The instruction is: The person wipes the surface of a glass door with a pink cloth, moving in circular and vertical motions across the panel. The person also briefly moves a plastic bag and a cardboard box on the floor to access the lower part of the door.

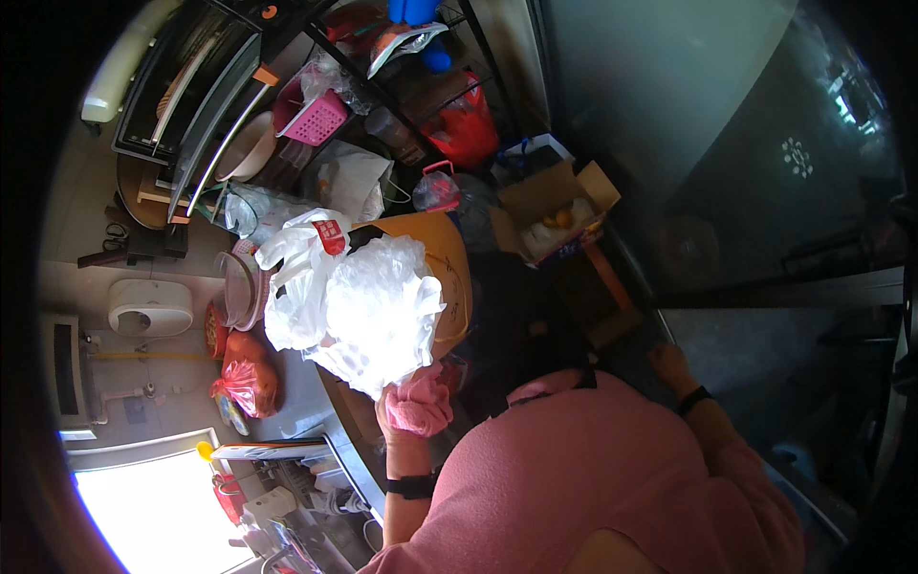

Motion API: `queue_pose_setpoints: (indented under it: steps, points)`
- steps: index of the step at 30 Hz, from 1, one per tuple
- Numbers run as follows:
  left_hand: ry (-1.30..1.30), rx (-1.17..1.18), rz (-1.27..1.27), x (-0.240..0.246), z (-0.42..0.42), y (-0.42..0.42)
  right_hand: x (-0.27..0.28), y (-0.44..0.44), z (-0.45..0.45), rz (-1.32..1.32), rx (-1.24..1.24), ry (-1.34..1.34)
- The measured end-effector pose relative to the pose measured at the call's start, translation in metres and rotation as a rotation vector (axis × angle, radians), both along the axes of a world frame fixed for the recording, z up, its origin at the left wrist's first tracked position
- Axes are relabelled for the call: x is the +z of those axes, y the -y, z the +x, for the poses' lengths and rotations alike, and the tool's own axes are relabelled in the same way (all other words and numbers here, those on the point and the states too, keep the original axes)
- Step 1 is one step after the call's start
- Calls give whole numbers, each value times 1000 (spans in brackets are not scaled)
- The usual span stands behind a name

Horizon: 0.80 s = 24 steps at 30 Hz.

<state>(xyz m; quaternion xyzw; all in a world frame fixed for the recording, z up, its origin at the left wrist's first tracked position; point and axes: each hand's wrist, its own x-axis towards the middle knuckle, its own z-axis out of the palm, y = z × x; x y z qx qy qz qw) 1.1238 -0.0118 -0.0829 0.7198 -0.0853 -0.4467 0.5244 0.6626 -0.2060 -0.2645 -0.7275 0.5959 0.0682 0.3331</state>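
Note:
My left hand (389, 410) is closed around a bunched pink cloth (422, 403). Directly beyond it is a crumpled white plastic bag (380, 308), its lower end touching the hand; glare hides whether the fingers grip it too. Another white plastic bag (297, 301) with a red printed patch adjoins it on the left. Behind both bags shows a yellow-brown surface (452, 280). My right hand (673, 367) is off to the right with curled fingers, beside the edge of a dark glossy door (760, 359). Shadow hides whether it holds that edge.
A counter (290, 398) runs along the left, carrying a red bag of round items (251, 380). An oven with its door (222, 122) ajar and a pink basket (315, 118) stand at upper left. An open cardboard box (552, 208) containing orange fruit sits ahead, near a dark glossy panel (717, 143).

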Motion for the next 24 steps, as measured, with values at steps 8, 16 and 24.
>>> queue_pose_setpoints:
  steps: [8,16,24]
  points:
    - [-417,0,-335,5,18,19,-11,-54,-15,-29,-107,30]
    - [-919,-289,-491,-2,60,44,8,-240,-20,-6,-350,-78]
    - [-726,-702,-429,-52,140,130,-65,-402,91,-110,-345,-452]
